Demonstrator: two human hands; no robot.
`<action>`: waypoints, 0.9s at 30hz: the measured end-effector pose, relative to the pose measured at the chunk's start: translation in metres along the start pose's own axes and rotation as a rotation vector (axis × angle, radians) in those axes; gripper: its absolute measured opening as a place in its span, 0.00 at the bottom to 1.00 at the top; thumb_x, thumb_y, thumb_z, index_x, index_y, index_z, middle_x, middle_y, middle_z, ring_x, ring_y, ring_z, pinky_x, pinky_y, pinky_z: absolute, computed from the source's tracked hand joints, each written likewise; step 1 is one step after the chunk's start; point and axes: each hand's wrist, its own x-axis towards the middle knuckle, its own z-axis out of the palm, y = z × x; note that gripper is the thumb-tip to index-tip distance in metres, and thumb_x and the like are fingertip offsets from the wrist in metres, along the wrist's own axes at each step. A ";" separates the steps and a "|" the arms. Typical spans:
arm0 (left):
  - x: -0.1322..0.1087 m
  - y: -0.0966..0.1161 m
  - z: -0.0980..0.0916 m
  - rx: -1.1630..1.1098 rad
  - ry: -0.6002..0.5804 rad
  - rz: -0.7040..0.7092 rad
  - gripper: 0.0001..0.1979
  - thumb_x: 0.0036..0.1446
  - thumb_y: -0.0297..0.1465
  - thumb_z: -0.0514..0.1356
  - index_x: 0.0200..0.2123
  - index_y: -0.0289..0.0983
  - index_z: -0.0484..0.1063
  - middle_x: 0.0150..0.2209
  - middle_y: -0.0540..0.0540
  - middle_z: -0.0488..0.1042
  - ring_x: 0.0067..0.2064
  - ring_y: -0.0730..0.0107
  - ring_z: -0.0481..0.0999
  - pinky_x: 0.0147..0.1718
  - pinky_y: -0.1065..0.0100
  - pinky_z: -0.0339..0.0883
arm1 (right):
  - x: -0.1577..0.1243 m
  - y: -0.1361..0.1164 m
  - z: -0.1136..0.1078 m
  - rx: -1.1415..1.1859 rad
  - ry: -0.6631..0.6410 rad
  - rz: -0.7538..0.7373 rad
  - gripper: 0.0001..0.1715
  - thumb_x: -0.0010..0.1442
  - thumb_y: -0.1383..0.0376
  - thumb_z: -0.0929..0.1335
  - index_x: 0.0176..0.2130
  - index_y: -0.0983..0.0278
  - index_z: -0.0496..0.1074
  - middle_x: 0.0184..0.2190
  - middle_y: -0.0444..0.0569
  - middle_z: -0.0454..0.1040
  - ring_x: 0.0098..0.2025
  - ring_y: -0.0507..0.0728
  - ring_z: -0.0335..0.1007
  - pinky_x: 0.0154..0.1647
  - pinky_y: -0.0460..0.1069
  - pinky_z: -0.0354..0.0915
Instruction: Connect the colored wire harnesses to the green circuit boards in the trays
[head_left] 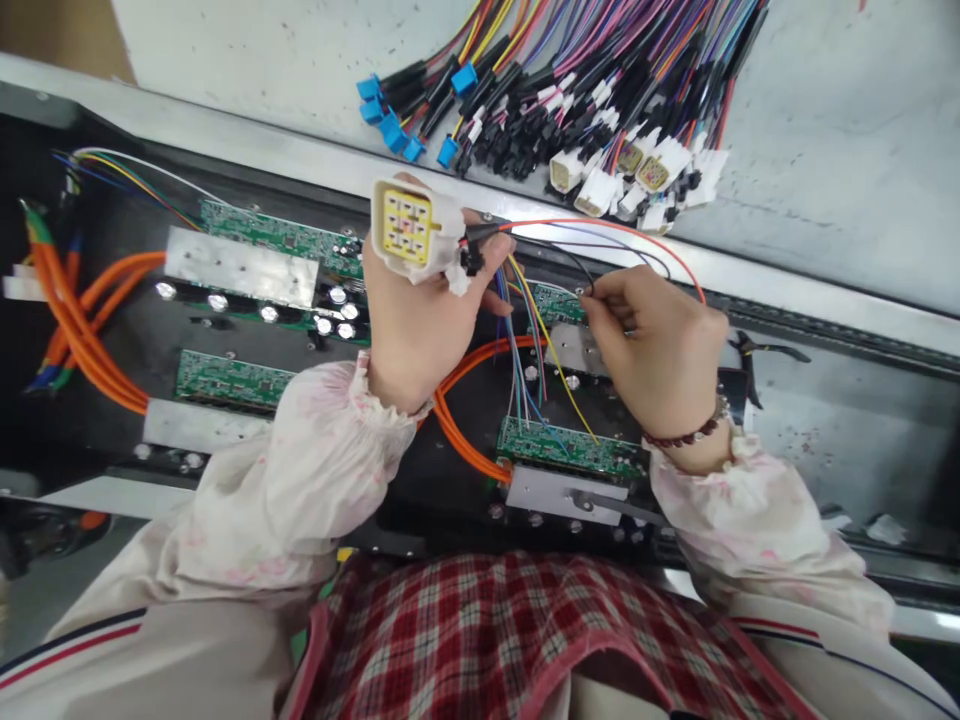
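L hand [420, 310] gripped white multi-pin connector [405, 225], yellow face up; R hand [652, 345] pinched thin black wires [562, 250] just above green PCB [559, 305], wire harnesses [547, 110] beyond.

The connector [409, 228] is white with a yellow face, the sleeves [300, 480] pink-mottled white, the apron [517, 640] red plaid.

This was an electronics assembly workshop: green printed circuit boards [566, 448] sat on a long black metal chassis [480, 410], near bundled multicoloured wire harnesses [525, 110] and black-handled steel pliers [757, 360].
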 end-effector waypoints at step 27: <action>0.004 -0.016 -0.002 0.037 0.005 0.079 0.22 0.48 0.39 0.74 0.36 0.41 0.64 0.33 0.51 0.75 0.25 0.68 0.77 0.14 0.67 0.73 | -0.050 0.010 -0.051 -0.108 0.189 0.078 0.04 0.63 0.63 0.69 0.37 0.61 0.75 0.30 0.44 0.77 0.30 0.52 0.73 0.32 0.47 0.66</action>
